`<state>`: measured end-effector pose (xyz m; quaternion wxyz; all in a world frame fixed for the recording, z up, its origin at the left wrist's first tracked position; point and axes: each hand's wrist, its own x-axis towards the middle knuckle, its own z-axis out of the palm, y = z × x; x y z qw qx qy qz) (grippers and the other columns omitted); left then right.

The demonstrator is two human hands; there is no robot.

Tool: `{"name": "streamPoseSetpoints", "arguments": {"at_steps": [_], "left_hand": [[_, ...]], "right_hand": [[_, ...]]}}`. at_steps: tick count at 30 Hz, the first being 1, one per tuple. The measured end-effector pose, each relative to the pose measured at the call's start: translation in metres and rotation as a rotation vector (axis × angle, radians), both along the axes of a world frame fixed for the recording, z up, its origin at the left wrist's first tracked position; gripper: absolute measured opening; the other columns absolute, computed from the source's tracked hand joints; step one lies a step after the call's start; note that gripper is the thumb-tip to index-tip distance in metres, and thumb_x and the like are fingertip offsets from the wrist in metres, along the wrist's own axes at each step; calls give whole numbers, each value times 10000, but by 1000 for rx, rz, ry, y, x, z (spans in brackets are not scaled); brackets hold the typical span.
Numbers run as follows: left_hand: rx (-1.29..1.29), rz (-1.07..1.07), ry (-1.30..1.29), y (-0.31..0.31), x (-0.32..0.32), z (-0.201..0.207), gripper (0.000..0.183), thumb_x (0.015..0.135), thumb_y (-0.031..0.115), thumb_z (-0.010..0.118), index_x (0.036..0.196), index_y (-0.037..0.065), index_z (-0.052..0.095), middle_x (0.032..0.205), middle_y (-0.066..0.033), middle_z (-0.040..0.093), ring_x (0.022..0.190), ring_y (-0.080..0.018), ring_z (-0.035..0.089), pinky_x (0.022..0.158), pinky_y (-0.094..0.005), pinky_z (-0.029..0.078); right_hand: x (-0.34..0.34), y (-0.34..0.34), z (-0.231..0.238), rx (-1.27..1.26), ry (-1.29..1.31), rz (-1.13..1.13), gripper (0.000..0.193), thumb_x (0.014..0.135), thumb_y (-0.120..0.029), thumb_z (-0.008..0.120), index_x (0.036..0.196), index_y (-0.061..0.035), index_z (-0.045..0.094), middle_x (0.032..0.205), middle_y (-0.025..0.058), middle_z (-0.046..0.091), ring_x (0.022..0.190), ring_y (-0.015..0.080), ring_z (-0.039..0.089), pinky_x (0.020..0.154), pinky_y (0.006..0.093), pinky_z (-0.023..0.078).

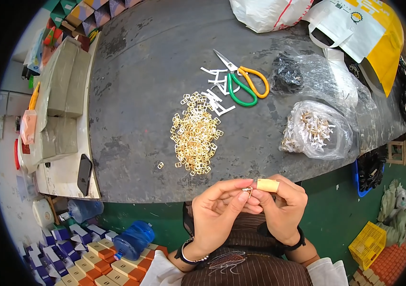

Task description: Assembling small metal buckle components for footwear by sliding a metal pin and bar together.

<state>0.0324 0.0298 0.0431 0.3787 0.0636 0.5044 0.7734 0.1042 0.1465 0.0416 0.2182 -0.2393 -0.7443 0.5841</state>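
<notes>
My left hand (215, 209) and my right hand (285, 209) meet just off the table's near edge. Between their fingertips is a small gold buckle (247, 190) with a bit of white on it; the fingers partly cover it. Both hands are closed in a pinch. A yellow wrap (267, 185) goes round my right index finger. Beyond the hands lies a heap of gold buckles (194, 136), with one loose buckle (160, 165) to its left. White strips (222, 108) are scattered behind the heap, beside scissors (243, 88) with one green and one orange handle.
At right on the dark table (136, 95) sits a clear bag (317, 131) of buckles with white strips. Crumpled plastic (322, 76) and carrier bags (269, 12) lie behind it. A phone (84, 174) rests at left. Below stand a blue water jug (135, 238) and a yellow crate (367, 245).
</notes>
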Motion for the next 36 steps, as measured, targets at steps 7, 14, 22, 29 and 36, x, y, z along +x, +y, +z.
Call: {"name": "streamPoseSetpoints", "arguments": {"at_steps": [7,14,22,29,36], "left_hand": [[-1,91,119,1,3,-3,196,886,-50,554,1078,-90,564,952,-160,661,755,-139,642,666,-254,562],[-21,110,131,4,7,-7,153,859,-76,578,1009,-63,606,917,-91,578,681,-89,587,587,-211,528],[11,135,83,2,2,-14,120,856,-73,579,971,-74,612,945,-101,538,685,-108,586,582,-229,533],[75,68,73,-1,2,-16,135,863,-51,584,990,-80,620,963,-117,549,721,-144,611,651,-266,554],[-32,-30,72,1,-5,-19,132,857,-61,591,982,-79,629,952,-135,591,757,-168,627,682,-267,556]], "right_hand": [[3,-4,-2,-91,83,68,140,802,55,639,938,37,662,841,120,651,686,157,633,614,242,507],[4,-13,-2,-309,148,-45,325,828,86,600,1121,99,460,903,145,641,813,145,641,707,249,547],[1,-11,5,-530,132,0,360,815,96,612,1136,85,448,934,155,638,833,159,638,729,265,540],[0,2,8,-567,33,-22,368,804,104,614,1135,79,454,911,148,649,841,151,637,733,254,531],[-3,3,10,-390,-8,8,354,798,102,614,1123,98,473,885,147,662,794,139,645,694,236,534]]}}
